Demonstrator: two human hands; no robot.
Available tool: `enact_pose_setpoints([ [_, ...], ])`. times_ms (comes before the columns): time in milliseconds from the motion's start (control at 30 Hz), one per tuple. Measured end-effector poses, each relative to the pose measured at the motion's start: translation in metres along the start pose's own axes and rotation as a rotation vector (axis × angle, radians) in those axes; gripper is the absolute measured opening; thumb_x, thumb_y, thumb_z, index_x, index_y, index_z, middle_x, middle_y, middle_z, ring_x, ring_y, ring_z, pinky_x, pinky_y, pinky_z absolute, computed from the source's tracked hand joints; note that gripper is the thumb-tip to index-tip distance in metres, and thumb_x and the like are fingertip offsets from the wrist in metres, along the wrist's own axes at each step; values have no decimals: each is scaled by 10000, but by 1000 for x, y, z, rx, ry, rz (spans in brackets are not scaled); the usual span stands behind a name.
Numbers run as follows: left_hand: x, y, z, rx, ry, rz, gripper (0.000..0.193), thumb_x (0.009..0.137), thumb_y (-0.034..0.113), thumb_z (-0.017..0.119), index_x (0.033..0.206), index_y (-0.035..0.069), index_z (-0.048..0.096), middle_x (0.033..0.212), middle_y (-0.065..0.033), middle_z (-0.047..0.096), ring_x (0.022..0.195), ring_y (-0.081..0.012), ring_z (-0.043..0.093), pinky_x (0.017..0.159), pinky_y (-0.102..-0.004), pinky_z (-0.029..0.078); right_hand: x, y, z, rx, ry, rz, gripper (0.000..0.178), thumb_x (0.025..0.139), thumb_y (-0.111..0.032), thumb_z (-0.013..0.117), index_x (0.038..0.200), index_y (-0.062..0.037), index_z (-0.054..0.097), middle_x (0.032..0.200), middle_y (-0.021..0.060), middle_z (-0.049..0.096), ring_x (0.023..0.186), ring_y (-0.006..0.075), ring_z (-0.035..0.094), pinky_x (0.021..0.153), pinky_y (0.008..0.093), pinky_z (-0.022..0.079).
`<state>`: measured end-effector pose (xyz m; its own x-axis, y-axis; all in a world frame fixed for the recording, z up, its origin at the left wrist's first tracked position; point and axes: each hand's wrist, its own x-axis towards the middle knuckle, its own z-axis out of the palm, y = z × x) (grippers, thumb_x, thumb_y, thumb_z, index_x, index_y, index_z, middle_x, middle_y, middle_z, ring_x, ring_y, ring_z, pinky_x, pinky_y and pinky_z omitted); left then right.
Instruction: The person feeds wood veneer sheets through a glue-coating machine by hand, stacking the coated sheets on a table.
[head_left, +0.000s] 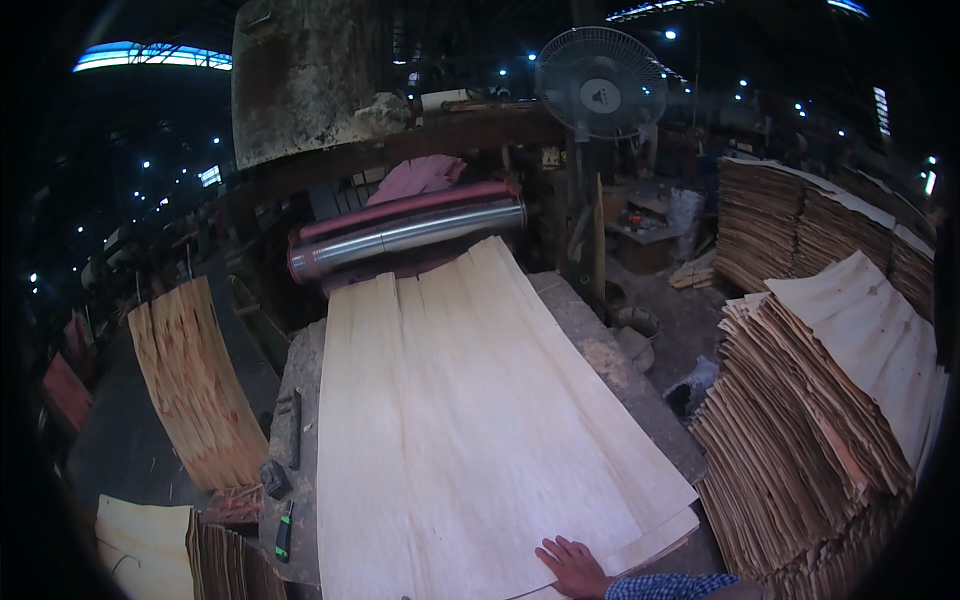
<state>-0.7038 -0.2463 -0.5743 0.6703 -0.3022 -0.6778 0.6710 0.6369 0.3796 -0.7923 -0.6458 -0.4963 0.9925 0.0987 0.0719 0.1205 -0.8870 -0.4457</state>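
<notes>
My right hand (pixel 575 568) lies flat near the front right edge of a long pale wood veneer sheet (pixel 455 420), its fingers stretched out and gripping nothing. Under that sheet's near right corner, the edge of another sheet (pixel 655 540) shows. The top sheet runs away from me along a worn table (pixel 300 350), its uneven far end just below a shiny metal roller (pixel 410 240) with a pink-stained roller (pixel 400 208) behind it. My left hand is not in view.
A utility knife (pixel 285 532), a dark block (pixel 274 479) and a dark bar (pixel 295 430) lie along the table's left edge. Tall veneer stacks (pixel 790 440) stand at right. A reddish veneer piece (pixel 195 380) and a lower stack (pixel 150 545) are at left. A fan (pixel 600 95) stands behind.
</notes>
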Motion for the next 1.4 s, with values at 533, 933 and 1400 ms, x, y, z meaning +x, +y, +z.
enact_pose_setpoints([
  [533,-4,-2,5,2,-13,13,563,996,359,555,1306,-78,381,1054,-276,624,970,-350,618,926,-449,528,10,0,-9,-165,4,-82,770,757,-271,711,1444,-94,411,1472,138,398,1358,357,369,1069,500,325],
  [933,-1,-1,0,20,-21,8,440,1011,320,528,1285,-17,457,1165,-214,632,1055,-339,614,932,-473,521,8,12,-7,-135,-18,-124,828,766,-368,742,1464,-104,383,1499,146,369,1369,361,363,1075,491,334],
  [1400,7,0,-10,-9,-7,-54,496,1009,359,517,1247,-73,471,1076,-243,657,973,-340,651,886,-426,553,33,79,-45,-210,-87,-14,457,924,-406,563,1290,-133,583,1404,114,518,1313,342,446,1046,532,350],
])
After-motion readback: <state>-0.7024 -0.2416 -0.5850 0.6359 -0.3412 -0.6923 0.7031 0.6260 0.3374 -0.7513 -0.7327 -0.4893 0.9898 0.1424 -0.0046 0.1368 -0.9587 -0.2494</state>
